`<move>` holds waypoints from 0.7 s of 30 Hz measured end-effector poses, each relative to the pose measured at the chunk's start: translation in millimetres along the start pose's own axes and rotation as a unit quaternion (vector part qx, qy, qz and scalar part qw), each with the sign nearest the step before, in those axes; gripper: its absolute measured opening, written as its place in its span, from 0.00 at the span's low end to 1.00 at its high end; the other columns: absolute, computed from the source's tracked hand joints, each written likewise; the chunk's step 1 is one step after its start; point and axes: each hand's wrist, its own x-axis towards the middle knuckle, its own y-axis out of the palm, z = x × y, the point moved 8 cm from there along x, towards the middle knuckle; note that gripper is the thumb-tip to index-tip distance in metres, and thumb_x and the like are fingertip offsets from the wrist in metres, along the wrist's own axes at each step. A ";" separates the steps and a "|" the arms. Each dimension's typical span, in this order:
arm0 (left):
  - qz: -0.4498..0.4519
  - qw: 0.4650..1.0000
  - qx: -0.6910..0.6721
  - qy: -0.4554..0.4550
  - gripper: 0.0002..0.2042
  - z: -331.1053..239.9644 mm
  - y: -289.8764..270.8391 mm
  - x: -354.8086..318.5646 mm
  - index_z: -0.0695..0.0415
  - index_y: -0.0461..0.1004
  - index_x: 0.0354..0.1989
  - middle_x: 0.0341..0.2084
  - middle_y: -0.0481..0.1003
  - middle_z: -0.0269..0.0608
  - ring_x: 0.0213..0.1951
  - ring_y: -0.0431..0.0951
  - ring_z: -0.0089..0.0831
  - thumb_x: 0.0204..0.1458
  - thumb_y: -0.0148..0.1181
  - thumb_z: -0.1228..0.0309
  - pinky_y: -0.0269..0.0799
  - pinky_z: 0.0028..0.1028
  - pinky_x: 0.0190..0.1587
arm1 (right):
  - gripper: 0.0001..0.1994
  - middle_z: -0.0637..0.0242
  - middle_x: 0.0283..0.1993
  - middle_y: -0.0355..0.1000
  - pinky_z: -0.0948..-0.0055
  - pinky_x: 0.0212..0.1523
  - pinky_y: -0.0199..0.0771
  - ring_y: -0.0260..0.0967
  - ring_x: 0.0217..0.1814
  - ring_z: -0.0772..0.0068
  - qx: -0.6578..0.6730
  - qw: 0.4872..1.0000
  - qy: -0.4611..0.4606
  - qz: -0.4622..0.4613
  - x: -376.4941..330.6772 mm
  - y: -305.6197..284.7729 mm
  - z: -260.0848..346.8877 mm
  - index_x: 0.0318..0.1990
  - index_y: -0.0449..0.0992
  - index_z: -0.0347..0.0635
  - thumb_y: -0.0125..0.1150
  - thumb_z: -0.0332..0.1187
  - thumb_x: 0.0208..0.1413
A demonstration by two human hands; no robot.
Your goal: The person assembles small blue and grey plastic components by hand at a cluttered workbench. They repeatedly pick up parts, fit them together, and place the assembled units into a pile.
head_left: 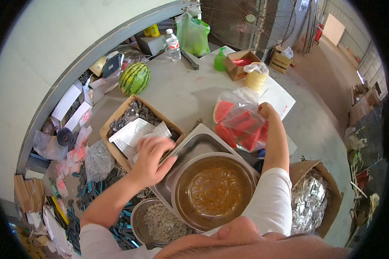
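My right hand [269, 111] is closed on the edge of a clear plastic bag [246, 97] holding red watermelon slices [250, 134], at the right of the table. My left hand [153, 159], its fingers smeared by motion but apart, hovers with nothing in it at the near side of a cardboard box [116, 113]. White paper sheets [134, 134] lie on small black parts in that box. Between my arms, a round steel bowl [177, 190] with yellow-brown rings sits over a rectangular metal tray [190, 151]. Beside it, a smaller bowl [135, 222] contains whitish pellets.
A whole watermelon [134, 79], a water bottle [173, 45] and a green pump bottle [220, 60] stand farther back. Black and blue strips [88, 194] clutter the left. A carton of shiny metal parts [309, 200] stands at my right. Behind the table is a large fan [248, 21].
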 end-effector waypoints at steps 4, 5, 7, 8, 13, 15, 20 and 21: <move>0.084 0.993 -0.086 -0.009 0.13 41.5 83.6 89.4 0.60 0.70 0.42 0.39 0.73 0.48 0.44 0.72 0.44 0.52 0.57 0.66 0.66 0.38 0.48 | 0.11 0.60 0.29 0.76 0.64 0.29 0.74 0.72 0.27 0.65 -0.003 0.997 0.019 0.072 -0.2 12.1 -54.0 0.33 0.80 0.44 0.56 0.30 0.40; 0.155 0.979 -0.113 -0.073 0.15 66.9 117.8 103.5 0.60 0.70 0.43 0.39 0.74 0.49 0.44 0.73 0.43 0.53 0.56 0.63 0.67 0.36 0.47 | 0.11 0.59 0.28 0.76 0.63 0.28 0.74 0.72 0.26 0.65 -0.019 0.995 0.014 0.101 -3.8 15.9 -50.6 0.33 0.80 0.43 0.55 0.30 0.41; 0.290 0.936 -0.115 -0.164 0.21 98.6 175.1 124.8 0.61 0.70 0.45 0.42 0.74 0.51 0.44 0.74 0.41 0.56 0.51 0.54 0.69 0.35 0.46 | 0.11 0.57 0.27 0.75 0.62 0.25 0.73 0.72 0.25 0.64 -0.050 0.986 0.008 0.156 -24.4 12.6 -37.3 0.33 0.79 0.41 0.53 0.31 0.42; 0.350 0.912 -0.086 -0.196 0.25 108.2 194.0 129.7 0.61 0.70 0.47 0.43 0.74 0.51 0.44 0.74 0.41 0.57 0.47 0.49 0.69 0.36 0.47 | 0.11 0.56 0.29 0.74 0.61 0.28 0.72 0.71 0.27 0.63 -0.018 0.986 0.049 0.158 -40.0 3.1 -26.1 0.32 0.79 0.39 0.53 0.31 0.41; 0.600 0.740 -0.030 -0.304 0.36 98.2 275.6 119.9 0.56 0.53 0.65 0.51 0.69 0.62 0.48 0.74 0.51 0.56 0.35 0.41 0.68 0.39 0.50 | 0.08 0.48 0.27 0.71 0.56 0.26 0.73 0.70 0.25 0.55 0.264 0.914 0.257 0.169 -87.3 15.8 -73.9 0.27 0.74 0.31 0.51 0.27 0.41; 0.646 0.677 -0.049 -0.349 0.38 93.1 284.4 107.2 0.51 0.39 0.69 0.58 0.59 0.68 0.55 0.68 0.57 0.54 0.33 0.43 0.64 0.43 0.54 | 0.06 0.47 0.25 0.70 0.54 0.19 0.72 0.69 0.19 0.53 0.383 0.886 0.243 0.096 -85.5 26.9 -83.7 0.25 0.72 0.31 0.53 0.26 0.43; 0.593 0.613 -0.203 -0.481 0.34 95.2 293.8 94.5 0.52 0.42 0.69 0.64 0.47 0.66 0.58 0.63 0.60 0.55 0.36 0.52 0.62 0.49 0.56 | 0.06 0.51 0.26 0.71 0.56 0.27 0.77 0.71 0.23 0.56 0.437 0.862 0.212 0.142 -91.2 20.0 -70.7 0.26 0.73 0.31 0.57 0.27 0.43; 0.582 0.597 -0.238 -0.498 0.34 103.0 291.3 86.7 0.52 0.42 0.69 0.64 0.48 0.66 0.59 0.62 0.61 0.54 0.38 0.53 0.63 0.49 0.55 | 0.06 0.51 0.26 0.71 0.57 0.29 0.78 0.71 0.24 0.57 0.466 0.852 0.198 0.134 -107.8 7.9 -34.5 0.26 0.73 0.31 0.57 0.26 0.44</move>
